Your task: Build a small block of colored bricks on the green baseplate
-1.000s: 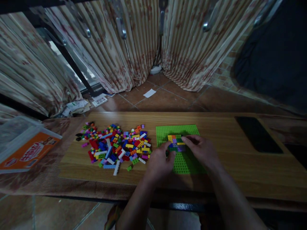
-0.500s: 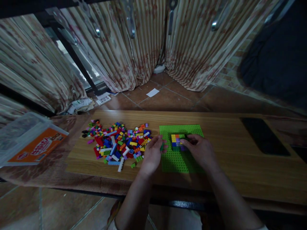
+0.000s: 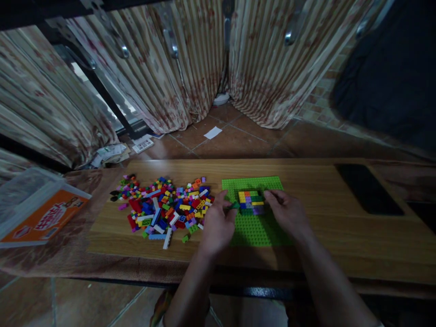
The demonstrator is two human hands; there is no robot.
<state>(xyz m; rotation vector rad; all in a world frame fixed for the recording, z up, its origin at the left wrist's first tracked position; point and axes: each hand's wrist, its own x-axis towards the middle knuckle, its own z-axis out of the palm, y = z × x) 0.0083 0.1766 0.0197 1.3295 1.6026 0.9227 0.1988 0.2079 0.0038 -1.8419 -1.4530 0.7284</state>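
Observation:
A green studded baseplate (image 3: 255, 231) lies on the wooden board, bearing a low multicoloured block of toy bricks (image 3: 250, 200) in yellow, orange, green, blue and purple. At the plate's left side my left hand (image 3: 220, 222) pinches a dark green brick (image 3: 234, 205) between thumb and fingers, close to the block's left edge. My right hand (image 3: 286, 211) is just right of the block, its thumb and forefinger drawn together beside the upper right corner. Whether a small piece sits in those fingertips is hidden.
Left of the plate spreads a heap of loose bricks (image 3: 170, 206) on the wooden board (image 3: 327, 236). A clear plastic box with an orange label (image 3: 44, 213) stands at far left. A dark flat phone-like slab (image 3: 369, 188) lies at right. Curtains hang behind.
My right hand has drawn back from the top of the block to its right side, uncovering a yellow brick. My left hand has turned, bringing the dark green brick toward the block.

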